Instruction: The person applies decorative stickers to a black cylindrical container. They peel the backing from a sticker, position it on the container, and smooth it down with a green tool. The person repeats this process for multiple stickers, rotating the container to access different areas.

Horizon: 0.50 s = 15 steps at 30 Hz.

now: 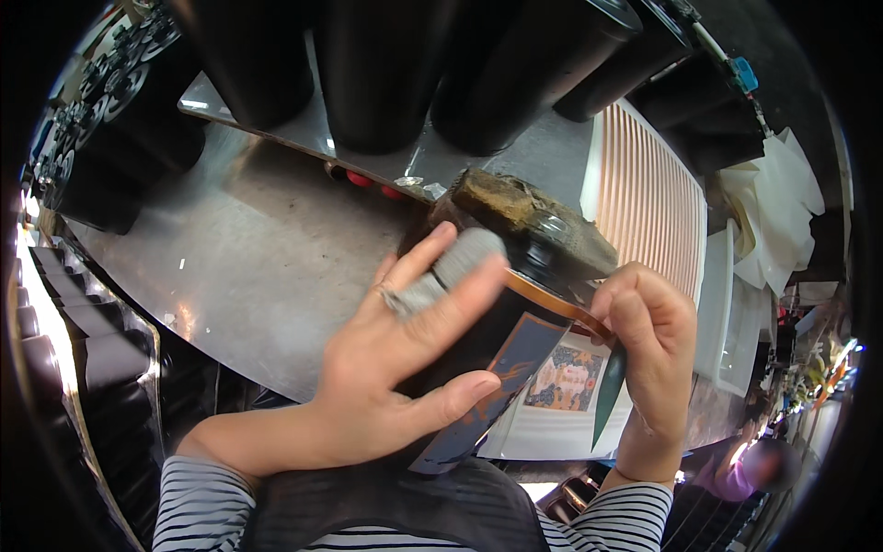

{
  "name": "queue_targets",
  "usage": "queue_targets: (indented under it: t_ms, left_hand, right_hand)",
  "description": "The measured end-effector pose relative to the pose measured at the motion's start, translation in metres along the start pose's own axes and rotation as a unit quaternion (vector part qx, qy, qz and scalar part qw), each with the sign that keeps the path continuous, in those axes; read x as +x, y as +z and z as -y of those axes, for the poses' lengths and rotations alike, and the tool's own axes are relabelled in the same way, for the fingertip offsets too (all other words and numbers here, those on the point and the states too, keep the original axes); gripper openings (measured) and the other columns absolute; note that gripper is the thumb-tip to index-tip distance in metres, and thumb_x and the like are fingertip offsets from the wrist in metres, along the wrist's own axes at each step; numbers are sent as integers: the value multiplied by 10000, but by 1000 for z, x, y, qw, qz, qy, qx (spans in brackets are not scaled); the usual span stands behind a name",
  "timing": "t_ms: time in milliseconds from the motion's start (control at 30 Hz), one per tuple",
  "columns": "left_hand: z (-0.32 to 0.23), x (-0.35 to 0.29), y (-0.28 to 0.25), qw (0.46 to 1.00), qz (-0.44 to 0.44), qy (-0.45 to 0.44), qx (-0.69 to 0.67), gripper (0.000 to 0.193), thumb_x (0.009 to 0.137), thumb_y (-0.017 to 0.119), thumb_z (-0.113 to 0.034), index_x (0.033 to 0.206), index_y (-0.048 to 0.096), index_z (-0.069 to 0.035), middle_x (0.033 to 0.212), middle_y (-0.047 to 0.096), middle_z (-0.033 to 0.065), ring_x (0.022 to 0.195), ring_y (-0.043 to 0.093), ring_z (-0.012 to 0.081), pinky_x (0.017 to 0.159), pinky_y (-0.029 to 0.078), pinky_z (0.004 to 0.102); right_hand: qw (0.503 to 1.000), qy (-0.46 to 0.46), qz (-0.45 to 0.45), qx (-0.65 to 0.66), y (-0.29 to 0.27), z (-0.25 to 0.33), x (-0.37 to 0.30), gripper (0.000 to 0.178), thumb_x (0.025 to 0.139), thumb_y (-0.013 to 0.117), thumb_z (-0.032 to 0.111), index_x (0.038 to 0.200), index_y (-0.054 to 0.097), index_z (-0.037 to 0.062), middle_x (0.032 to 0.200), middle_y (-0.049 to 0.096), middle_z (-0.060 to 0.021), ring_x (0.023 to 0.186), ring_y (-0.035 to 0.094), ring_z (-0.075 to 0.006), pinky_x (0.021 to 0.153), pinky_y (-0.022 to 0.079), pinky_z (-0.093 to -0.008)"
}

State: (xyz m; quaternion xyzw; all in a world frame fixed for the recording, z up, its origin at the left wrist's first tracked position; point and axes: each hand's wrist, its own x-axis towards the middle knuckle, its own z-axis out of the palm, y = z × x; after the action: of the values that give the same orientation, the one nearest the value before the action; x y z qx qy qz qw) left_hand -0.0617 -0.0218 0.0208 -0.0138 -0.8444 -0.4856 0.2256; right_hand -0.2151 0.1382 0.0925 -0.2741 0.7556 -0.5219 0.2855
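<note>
A black cylinder (pixel 464 351) lies slanted across my lap and the table edge, its knobbed end against a rough brown block (pixel 538 213). It bears a blue-grey label (pixel 515 368) with a copper border. My left hand (pixel 395 350) rests on the cylinder with fingers spread and thumb over the label. Grey cloth-like wrapping (pixel 469 258) covers one or more of its fingers. A copper-coloured strip (pixel 544 293) runs along the cylinder's rim. My right hand (pixel 648 336) pinches the strip's end at the right. Below those fingers hangs a dark green pointed piece (pixel 609 396).
Tall black cylinders (pixel 377 74) stand on a raised metal shelf (pixel 248 118) at the back; more (pixel 92 184) stand left. A sheet of copper stripes (pixel 648 184), a printed label sheet (pixel 561 382) and a white tray (pixel 731 322) lie right. A person (pixel 731 471) is at lower right.
</note>
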Motion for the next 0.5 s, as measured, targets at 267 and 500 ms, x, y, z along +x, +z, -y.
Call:
queue_targets:
  t_ms: [267, 500]
  left_hand:
    - [-39, 19, 18, 968, -20, 32, 249, 487, 685, 596, -75, 1133, 676, -250, 737, 608, -32, 1218, 451, 324, 1014, 65, 693]
    - [-32, 8, 5, 993, 16, 5, 115, 566, 737, 615, -75, 1295, 518, -53, 1138, 582, 158, 1298, 356, 415, 1041, 130, 623]
  right_hand:
    - [1000, -8, 17, -20, -9, -11, -4, 286, 973, 475, 169, 797, 577, -32, 729, 581, -39, 652, 493, -72, 597, 407, -202]
    - [999, 35, 13, 8, -9, -11, -6, 193, 910, 584, 149, 854, 603, -35, 772, 601, -30, 685, 517, -67, 629, 419, -192]
